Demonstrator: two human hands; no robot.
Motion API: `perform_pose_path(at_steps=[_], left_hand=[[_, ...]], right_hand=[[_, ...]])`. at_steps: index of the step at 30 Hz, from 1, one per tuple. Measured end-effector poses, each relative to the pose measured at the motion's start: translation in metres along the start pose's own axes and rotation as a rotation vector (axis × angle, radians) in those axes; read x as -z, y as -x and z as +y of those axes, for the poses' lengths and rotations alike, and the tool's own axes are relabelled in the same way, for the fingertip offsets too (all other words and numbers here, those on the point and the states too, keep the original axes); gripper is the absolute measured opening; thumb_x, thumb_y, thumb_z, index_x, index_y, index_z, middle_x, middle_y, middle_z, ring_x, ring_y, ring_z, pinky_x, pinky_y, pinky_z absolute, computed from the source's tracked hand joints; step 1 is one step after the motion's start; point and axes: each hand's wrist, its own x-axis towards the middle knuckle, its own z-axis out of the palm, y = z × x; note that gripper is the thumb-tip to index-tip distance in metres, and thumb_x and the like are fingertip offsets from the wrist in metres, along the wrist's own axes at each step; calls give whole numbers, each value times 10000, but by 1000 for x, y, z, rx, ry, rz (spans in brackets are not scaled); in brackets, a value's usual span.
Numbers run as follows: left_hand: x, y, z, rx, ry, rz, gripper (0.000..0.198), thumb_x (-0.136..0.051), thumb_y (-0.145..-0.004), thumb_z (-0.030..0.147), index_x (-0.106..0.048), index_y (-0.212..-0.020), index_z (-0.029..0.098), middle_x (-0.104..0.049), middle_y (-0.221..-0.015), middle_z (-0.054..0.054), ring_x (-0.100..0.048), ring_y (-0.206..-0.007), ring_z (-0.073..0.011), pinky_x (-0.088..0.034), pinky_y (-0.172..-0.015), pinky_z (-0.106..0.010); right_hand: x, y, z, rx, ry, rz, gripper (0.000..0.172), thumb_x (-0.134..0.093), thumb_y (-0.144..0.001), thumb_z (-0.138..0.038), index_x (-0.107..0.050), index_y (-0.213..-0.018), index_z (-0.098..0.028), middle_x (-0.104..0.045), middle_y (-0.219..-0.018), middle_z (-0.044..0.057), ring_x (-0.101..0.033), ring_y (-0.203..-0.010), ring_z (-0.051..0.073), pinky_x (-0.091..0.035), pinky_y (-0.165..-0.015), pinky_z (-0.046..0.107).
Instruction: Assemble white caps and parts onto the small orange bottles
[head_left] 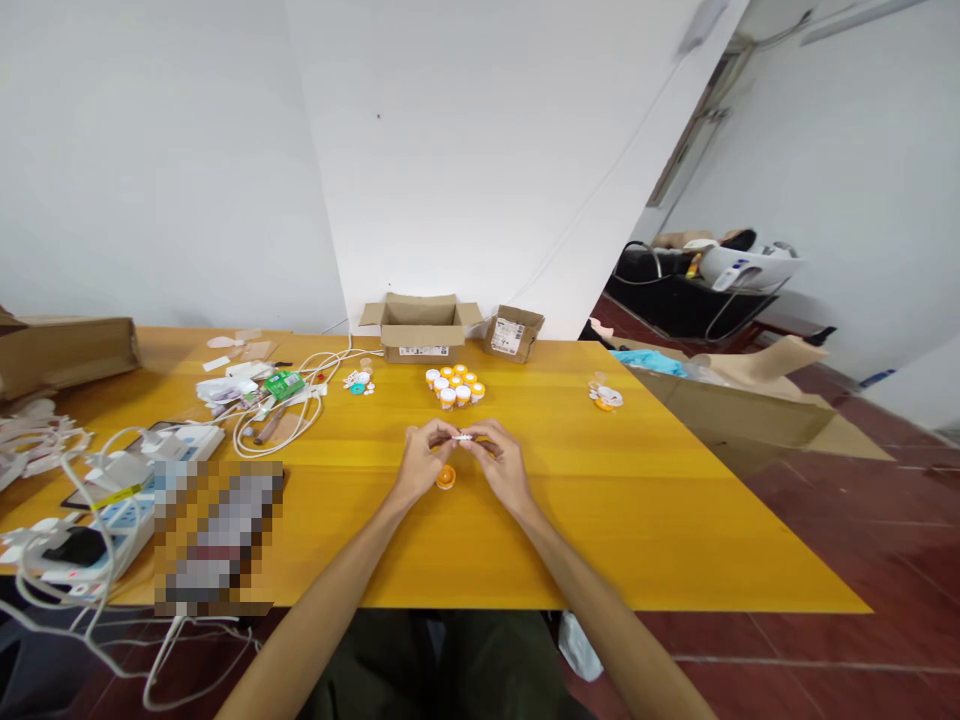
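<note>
My left hand (421, 460) and my right hand (501, 462) meet over the middle of the yellow table (645, 520). Both pinch a small white object (463, 438) between their fingertips; I cannot make out what it is. An orange cap (445, 478) lies on the table just below my left hand. A cluster of several small white bottles with orange caps (455, 386) stands a little beyond my hands.
An open cardboard box (420, 326) and a smaller box (513, 334) sit at the far edge. Cables, a power strip (120, 505) and small parts cover the left side. Small orange and white pieces (604, 398) lie at the right. A large cardboard box (742, 405) stands on the floor.
</note>
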Motion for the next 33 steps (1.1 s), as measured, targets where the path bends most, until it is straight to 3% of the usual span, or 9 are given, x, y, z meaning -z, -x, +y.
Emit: perform_pose_path(at_steps=[7, 12, 18, 22, 27, 33], left_hand=[[0, 0, 2, 26, -14, -32, 110, -697, -766, 276, -634, -796, 191, -706, -813, -24, -681, -802, -163, -536, -824, -307], [4, 1, 5, 62, -139, -76, 179, -695, -767, 260, -650, -932, 209, -711, -964, -37, -667, -928, -180, -510, -884, -322], [17, 7, 8, 145, -301, -405, 449, -750, -733, 293, -633, -1163, 245, -652, -1234, -61, -579, -1177, -235, -463, -997, -356], [27, 10, 6, 59, -353, -578, 551, -781, -651, 207, -632, -1179, 260, -632, -1239, -47, -546, -1200, -244, -421, -1065, -382], [29, 8, 2, 3, -347, -571, 482, -621, -672, 63, -649, -1112, 258, -639, -1135, -30, -576, -1101, -211, -436, -1040, -377], [17, 5, -7, -30, -272, -445, 417, -605, -682, 40, -644, -1051, 231, -632, -1104, -43, -583, -1074, -204, -452, -1014, -364]], right_hand=[[2, -1, -2, -26, -21, 20, 164, -705, -791, -415, -730, -784, -253, -704, -807, 23, -666, -775, 186, -550, -685, 289], [5, -4, 2, -113, -66, 105, 245, -715, -765, -474, -721, -815, -234, -739, -806, 30, -678, -767, 201, -559, -712, 327], [11, -8, 4, -158, -101, 201, 308, -723, -744, -528, -713, -796, -224, -736, -766, 33, -666, -718, 197, -556, -644, 324], [13, -9, 4, -167, -96, 221, 319, -717, -744, -533, -717, -803, -219, -745, -777, 43, -670, -726, 200, -557, -634, 324], [13, -9, 4, -182, -91, 203, 331, -715, -745, -541, -725, -807, -216, -744, -764, 45, -657, -691, 193, -558, -629, 329], [12, -8, 4, -173, -86, 138, 333, -710, -754, -540, -727, -815, -213, -727, -711, 26, -638, -634, 175, -546, -613, 316]])
